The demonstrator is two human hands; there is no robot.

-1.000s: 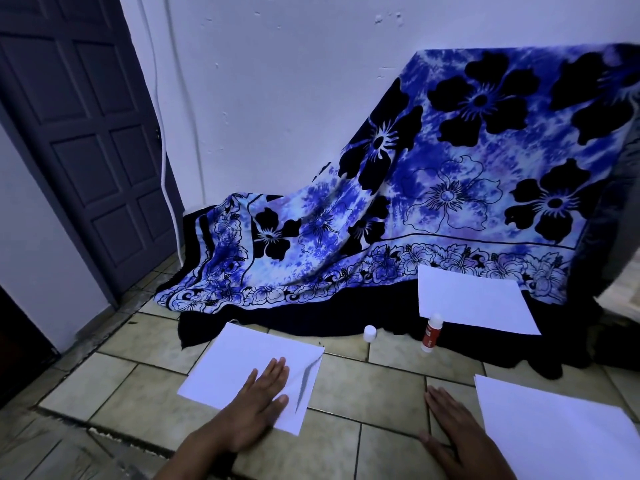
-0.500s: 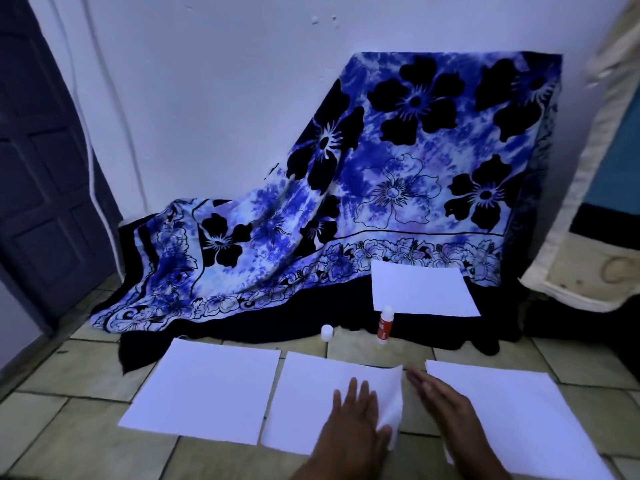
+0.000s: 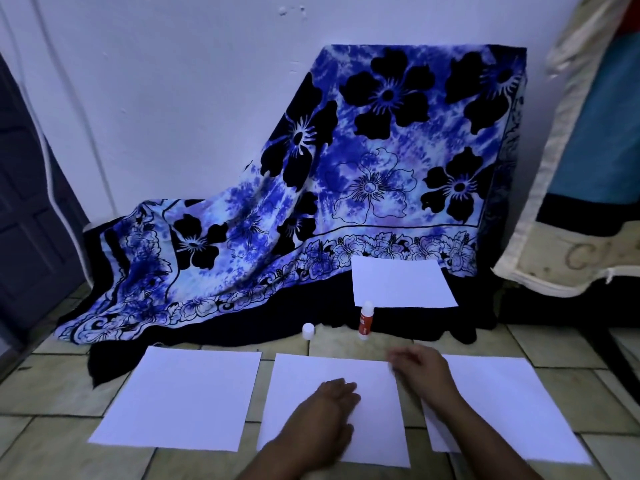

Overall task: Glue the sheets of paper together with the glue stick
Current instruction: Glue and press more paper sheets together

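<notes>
Three white sheets lie side by side on the tiled floor: a left sheet [image 3: 183,396], a middle sheet [image 3: 367,379] and a right sheet [image 3: 512,407]. My left hand [image 3: 327,415] rests flat on the middle sheet, fingers together. My right hand [image 3: 420,370] hovers blurred over that sheet's far right corner, holding nothing. A fourth sheet [image 3: 398,282] lies farther back on the dark cloth edge. The red glue stick [image 3: 365,320] stands uncapped just in front of it. Its white cap [image 3: 308,331] stands to the left.
A blue floral cloth [image 3: 346,188] drapes over something against the white wall. A dark door [image 3: 31,209] is at the left. A cream and blue mattress [image 3: 588,168] leans at the right. The floor [image 3: 52,386] is pale tiles.
The view swung right. The sheet under my left hand slid right and now lies flat between the other two; its lifted corner has dropped. My right hand moved up to that corner.
</notes>
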